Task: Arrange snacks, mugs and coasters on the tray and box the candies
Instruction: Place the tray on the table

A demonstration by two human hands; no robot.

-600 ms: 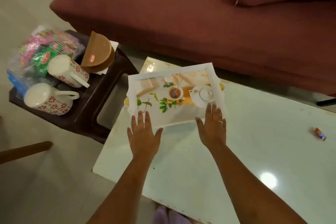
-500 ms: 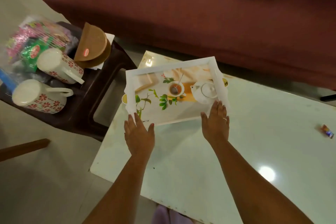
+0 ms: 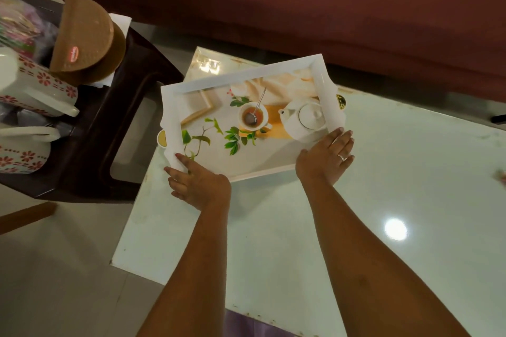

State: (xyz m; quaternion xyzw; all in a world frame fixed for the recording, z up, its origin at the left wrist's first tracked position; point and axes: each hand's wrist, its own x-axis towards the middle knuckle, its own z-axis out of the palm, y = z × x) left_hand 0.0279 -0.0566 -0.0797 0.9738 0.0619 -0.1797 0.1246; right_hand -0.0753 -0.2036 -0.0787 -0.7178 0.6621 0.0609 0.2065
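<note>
Waiting on the white bench [image 3: 383,172], the printed tray [image 3: 241,74] holds nothing yet; the dark stool [image 3: 131,96] beside it carries mugs [image 3: 41,90], coasters [image 3: 85,35] and snack bags [image 3: 16,24], all unplaced. One left hand [image 3: 200,183] grips the tray's near-left corner; the right hand [image 3: 325,156] presses flat fingers on its near-right rim.

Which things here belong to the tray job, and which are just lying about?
Job: tray, gripped by left hand, touched by right hand; mugs; brown coasters; bag of snack packets.
Lying about: maroon sofa; dark stool; white table; purple cloth.
</note>
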